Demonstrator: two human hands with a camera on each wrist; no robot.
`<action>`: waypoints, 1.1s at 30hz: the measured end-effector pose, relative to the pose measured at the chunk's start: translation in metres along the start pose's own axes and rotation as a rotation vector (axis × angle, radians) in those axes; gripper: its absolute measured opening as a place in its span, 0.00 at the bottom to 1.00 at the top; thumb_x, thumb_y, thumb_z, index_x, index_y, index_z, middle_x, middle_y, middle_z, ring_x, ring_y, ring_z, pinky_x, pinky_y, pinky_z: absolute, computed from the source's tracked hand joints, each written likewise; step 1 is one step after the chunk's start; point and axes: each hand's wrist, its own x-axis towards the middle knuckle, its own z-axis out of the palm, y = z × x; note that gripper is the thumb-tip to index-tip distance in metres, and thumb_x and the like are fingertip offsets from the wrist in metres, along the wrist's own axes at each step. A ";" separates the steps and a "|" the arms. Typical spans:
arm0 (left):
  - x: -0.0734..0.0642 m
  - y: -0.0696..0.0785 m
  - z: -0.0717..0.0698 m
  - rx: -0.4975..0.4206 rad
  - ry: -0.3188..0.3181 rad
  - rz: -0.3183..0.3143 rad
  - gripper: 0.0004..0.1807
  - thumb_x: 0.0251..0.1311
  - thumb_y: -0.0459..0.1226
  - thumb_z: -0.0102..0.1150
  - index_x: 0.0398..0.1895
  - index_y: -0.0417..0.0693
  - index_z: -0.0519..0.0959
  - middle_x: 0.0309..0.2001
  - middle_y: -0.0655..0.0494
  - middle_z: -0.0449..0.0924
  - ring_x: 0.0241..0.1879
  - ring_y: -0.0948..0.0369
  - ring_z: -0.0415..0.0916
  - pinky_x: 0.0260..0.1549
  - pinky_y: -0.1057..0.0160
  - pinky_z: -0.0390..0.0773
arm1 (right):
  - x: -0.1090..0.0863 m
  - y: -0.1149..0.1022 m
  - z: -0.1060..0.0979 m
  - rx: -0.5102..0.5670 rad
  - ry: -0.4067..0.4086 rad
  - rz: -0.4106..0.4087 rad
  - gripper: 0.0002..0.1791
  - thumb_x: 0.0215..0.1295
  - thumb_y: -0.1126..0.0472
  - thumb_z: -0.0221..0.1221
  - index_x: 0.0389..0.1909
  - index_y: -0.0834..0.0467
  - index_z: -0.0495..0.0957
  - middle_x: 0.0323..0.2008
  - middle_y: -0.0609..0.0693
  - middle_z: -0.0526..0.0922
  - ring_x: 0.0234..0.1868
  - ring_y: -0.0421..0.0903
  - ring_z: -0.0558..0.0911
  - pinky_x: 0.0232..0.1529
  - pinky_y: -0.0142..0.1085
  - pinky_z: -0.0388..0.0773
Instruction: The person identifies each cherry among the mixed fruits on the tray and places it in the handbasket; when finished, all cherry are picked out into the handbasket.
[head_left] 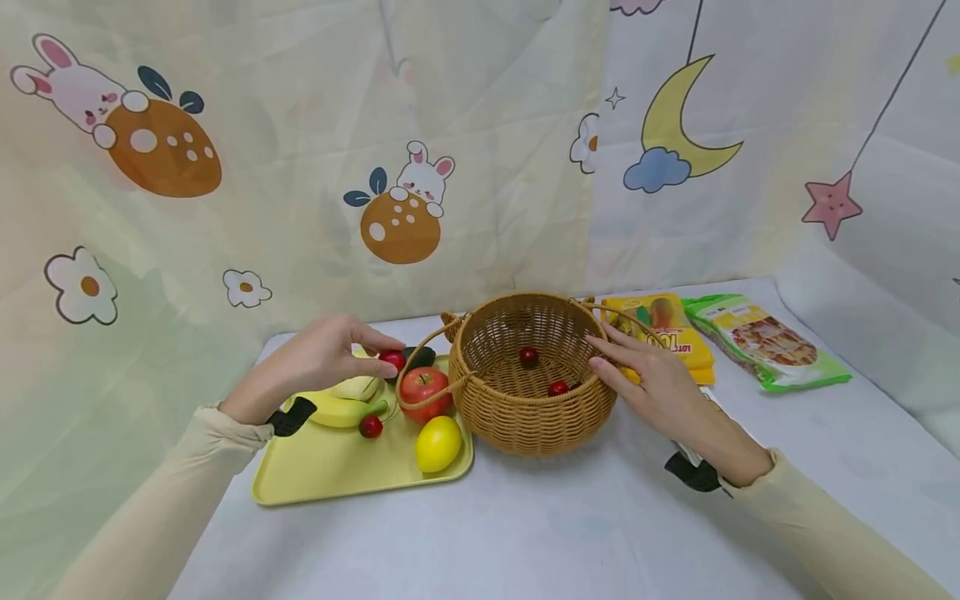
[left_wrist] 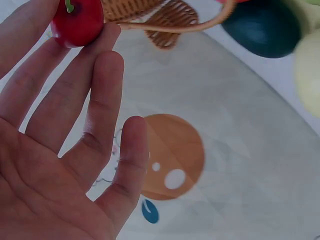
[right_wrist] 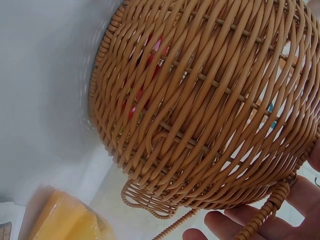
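Observation:
My left hand (head_left: 322, 362) pinches a small red cherry (left_wrist: 79, 22) with a green stem between thumb and fingertips, above the back of the yellow tray (head_left: 337, 482). Beside it stands the round wicker basket (head_left: 532, 425), its rim uppermost. Two dark red cherries, one farther back (head_left: 528, 357) and one nearer (head_left: 558, 388), lie inside. My right hand (head_left: 663, 383) rests on the basket's right rim, its fingers mostly extended near the handle (right_wrist: 265, 212). The right wrist view cuts off much of that hand.
The tray bears a banana (head_left: 337, 411), a red apple (head_left: 425, 393), a yellow lemon (head_left: 438, 444), another cherry (head_left: 371, 427), a pale round fruit (head_left: 356, 388) and a dark green fruit (left_wrist: 264, 30). Behind right lie a yellow package (head_left: 697, 354) and a green snack bag (head_left: 772, 342).

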 end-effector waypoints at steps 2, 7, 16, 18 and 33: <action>0.011 0.006 -0.003 -0.015 -0.008 0.014 0.19 0.59 0.44 0.74 0.54 0.55 0.88 0.50 0.59 0.90 0.51 0.57 0.86 0.43 0.61 0.79 | 0.000 0.000 0.000 -0.002 0.003 0.000 0.26 0.79 0.46 0.52 0.72 0.52 0.73 0.76 0.60 0.66 0.26 0.48 0.81 0.19 0.34 0.60; 0.039 0.023 -0.009 -0.034 -0.059 0.047 0.18 0.59 0.47 0.74 0.53 0.59 0.88 0.48 0.61 0.90 0.45 0.61 0.84 0.39 0.62 0.77 | -0.001 -0.001 -0.001 -0.005 0.019 -0.006 0.26 0.79 0.47 0.53 0.71 0.54 0.74 0.75 0.62 0.68 0.44 0.62 0.86 0.20 0.34 0.61; 0.089 0.050 -0.004 -0.115 -0.216 0.076 0.18 0.62 0.45 0.72 0.55 0.56 0.88 0.41 0.63 0.92 0.44 0.63 0.86 0.42 0.62 0.81 | 0.000 0.000 -0.001 -0.005 0.006 -0.007 0.26 0.79 0.47 0.53 0.71 0.53 0.73 0.75 0.62 0.67 0.22 0.43 0.78 0.19 0.33 0.60; 0.099 0.055 -0.001 -0.145 -0.229 0.095 0.17 0.62 0.43 0.72 0.54 0.54 0.88 0.42 0.61 0.92 0.44 0.63 0.86 0.42 0.63 0.81 | 0.000 0.000 -0.001 -0.004 0.005 -0.005 0.26 0.79 0.46 0.53 0.72 0.53 0.73 0.75 0.62 0.67 0.28 0.50 0.83 0.20 0.33 0.61; 0.161 0.087 0.036 -0.185 -0.267 0.176 0.19 0.60 0.43 0.73 0.54 0.50 0.88 0.45 0.59 0.91 0.48 0.67 0.87 0.43 0.68 0.78 | 0.000 0.003 0.002 -0.013 0.012 -0.012 0.27 0.79 0.46 0.52 0.71 0.55 0.74 0.75 0.62 0.67 0.60 0.67 0.81 0.30 0.38 0.73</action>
